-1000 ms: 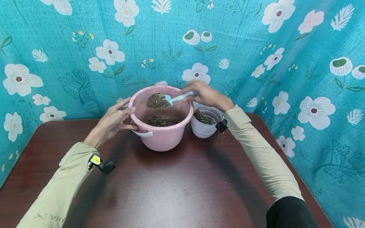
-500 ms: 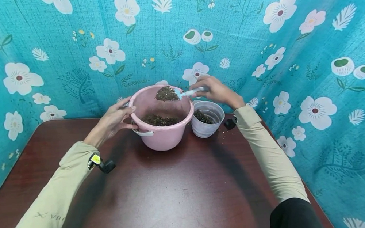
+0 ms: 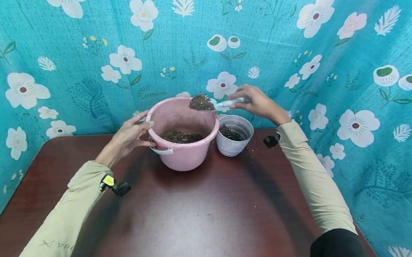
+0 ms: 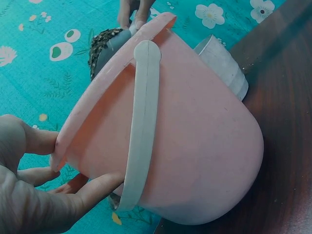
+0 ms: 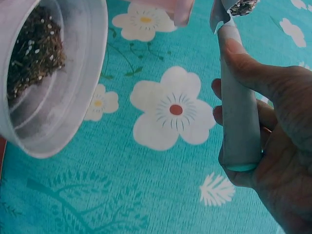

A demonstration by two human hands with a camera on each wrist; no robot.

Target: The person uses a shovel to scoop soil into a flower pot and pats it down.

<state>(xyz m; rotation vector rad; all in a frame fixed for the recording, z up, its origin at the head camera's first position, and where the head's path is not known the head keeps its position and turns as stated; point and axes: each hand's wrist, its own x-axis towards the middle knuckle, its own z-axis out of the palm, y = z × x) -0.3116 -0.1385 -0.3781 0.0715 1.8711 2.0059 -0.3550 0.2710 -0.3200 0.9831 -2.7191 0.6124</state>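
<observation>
My right hand [image 3: 257,101] grips the pale handle of a small trowel [image 5: 240,102], its light blue blade heaped with dark soil [image 3: 202,103]. The loaded blade hangs over the right part of the pink bucket's [image 3: 186,157] rim. With my left hand [image 3: 126,138] I hold that bucket by the left side of its rim. In the left wrist view one finger touches the white bucket handle [image 4: 142,126]. More soil [image 3: 180,137] lies in the bottom of the bucket. A whitish plastic pot [image 3: 230,147] stands close to the bucket's right, with soil [image 5: 36,51] inside, against one side.
The dark reddish-brown table [image 3: 185,221] carries both containers near its back edge. A few crumbs lie on it by the pot. Behind and to the right hangs a turquoise flowered curtain [image 3: 277,51].
My right hand has moved rightward with the loaded trowel, from above the middle of the bucket to its right rim by the pot. My left hand stays on the bucket.
</observation>
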